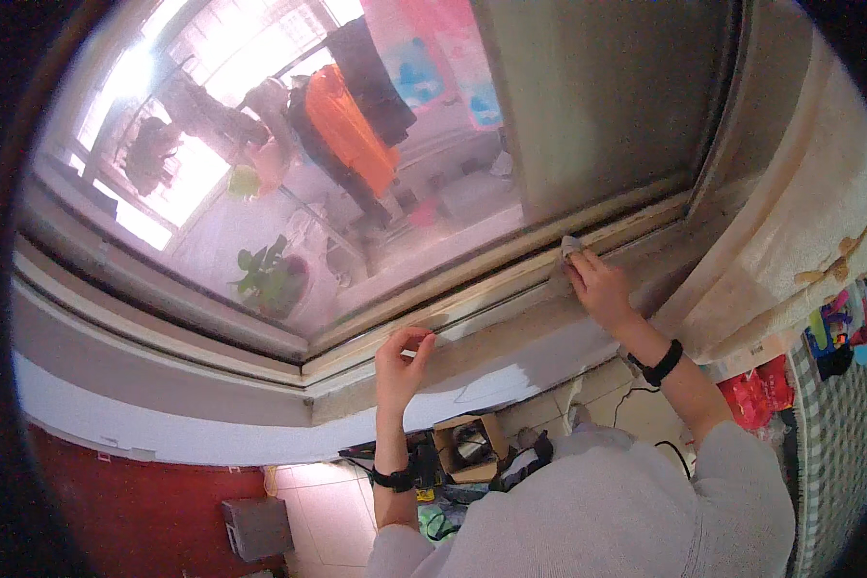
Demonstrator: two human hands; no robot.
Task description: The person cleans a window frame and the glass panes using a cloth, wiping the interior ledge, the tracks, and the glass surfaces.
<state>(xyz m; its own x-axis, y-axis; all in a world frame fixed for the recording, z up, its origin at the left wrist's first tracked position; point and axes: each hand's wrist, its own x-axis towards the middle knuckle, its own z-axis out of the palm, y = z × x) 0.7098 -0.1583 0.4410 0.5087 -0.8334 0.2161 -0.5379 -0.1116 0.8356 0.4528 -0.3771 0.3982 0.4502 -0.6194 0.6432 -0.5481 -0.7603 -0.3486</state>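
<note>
My right hand [601,289] pinches a small grey piece of cloth [570,246] against the lower track of a sliding window frame [506,278]. Most of the cloth is hidden by the fingers. Further left, my left hand [403,365] is by the same frame, its fingers loosely curled and a gap showing between thumb and forefinger. Nothing shows in it. Below the track runs the window sill [477,347]. Behind the frame is the glass pane [419,238], with a brownish panel [600,108] on the right.
Beyond the glass hang clothes, including an orange garment [347,123], above a potted plant [267,278]. A beige curtain [787,209] borders the right side. On the floor below are an open cardboard box [502,426] and a grey box [256,527]. A checked cloth [845,433] lies at right.
</note>
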